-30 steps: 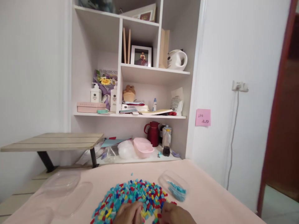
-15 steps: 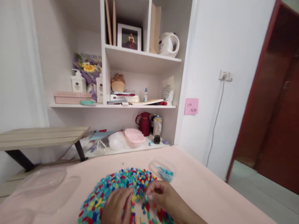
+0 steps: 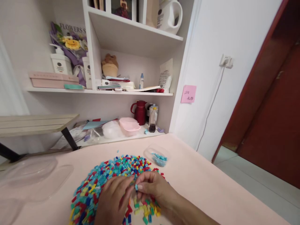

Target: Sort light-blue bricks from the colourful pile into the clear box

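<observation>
A wide heap of small toy bricks (image 3: pixel 112 168) in blue, red, yellow and green spreads over the pink tabletop (image 3: pixel 199 184). Between thumb and index finger, my right hand (image 3: pixel 156 189) pinches a small light blue brick (image 3: pixel 136 187) above the near part of the heap. My left hand (image 3: pixel 113 198) is beside it with its fingers bent together over the bricks; its fingertips almost meet the right ones, and whatever they hold is hidden. Just beyond the heap stands a clear plastic box (image 3: pixel 148 152) containing light blue bricks (image 3: pixel 160 158).
Clear plastic lids or trays (image 3: pixel 56 178) lie at the left. A wooden stand (image 3: pixel 37 122) rises behind them. On the back ledge are a pink container (image 3: pixel 129 125), a red jug (image 3: pixel 140 113) and a bottle of dark liquid (image 3: pixel 152 122). One loose brick (image 3: pixel 117 151) sits behind the heap.
The view has tilted down and shifted. My right hand has come closer to the left, holding the light blue brick, and yellow and green bricks now show below it.
</observation>
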{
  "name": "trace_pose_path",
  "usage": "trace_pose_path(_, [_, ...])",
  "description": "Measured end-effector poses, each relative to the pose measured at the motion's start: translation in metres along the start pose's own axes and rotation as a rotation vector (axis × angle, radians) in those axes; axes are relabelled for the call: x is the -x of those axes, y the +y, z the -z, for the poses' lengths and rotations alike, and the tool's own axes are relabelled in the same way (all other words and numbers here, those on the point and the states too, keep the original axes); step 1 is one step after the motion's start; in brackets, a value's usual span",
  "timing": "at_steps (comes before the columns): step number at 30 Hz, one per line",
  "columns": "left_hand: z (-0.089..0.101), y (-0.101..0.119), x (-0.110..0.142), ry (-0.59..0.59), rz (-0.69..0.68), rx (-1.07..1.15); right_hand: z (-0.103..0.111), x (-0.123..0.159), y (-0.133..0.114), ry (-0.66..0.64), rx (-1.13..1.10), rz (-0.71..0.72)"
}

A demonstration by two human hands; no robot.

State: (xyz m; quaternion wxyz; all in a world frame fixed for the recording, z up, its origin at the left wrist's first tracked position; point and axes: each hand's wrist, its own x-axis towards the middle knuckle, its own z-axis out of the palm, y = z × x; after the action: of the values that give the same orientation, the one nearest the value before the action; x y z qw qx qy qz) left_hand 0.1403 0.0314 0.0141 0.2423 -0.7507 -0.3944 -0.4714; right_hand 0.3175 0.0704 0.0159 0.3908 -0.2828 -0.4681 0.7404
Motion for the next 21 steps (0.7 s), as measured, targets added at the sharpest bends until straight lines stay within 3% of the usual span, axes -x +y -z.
trace_pose_path(4, [0.002, 0.001, -0.001, -0.034, -0.048, 0.011, -0.004, 0.002, -0.008, 0.045, -0.099, -0.016])
trace_pose_path(8, [0.004, 0.004, -0.002, -0.045, -0.109, -0.005, -0.004, 0.004, -0.009, 0.002, -0.066, -0.024])
trace_pose_path(21, [0.005, 0.01, -0.007, -0.019, 0.018, 0.017, -0.01, 0.011, -0.006, -0.047, 0.023, 0.01])
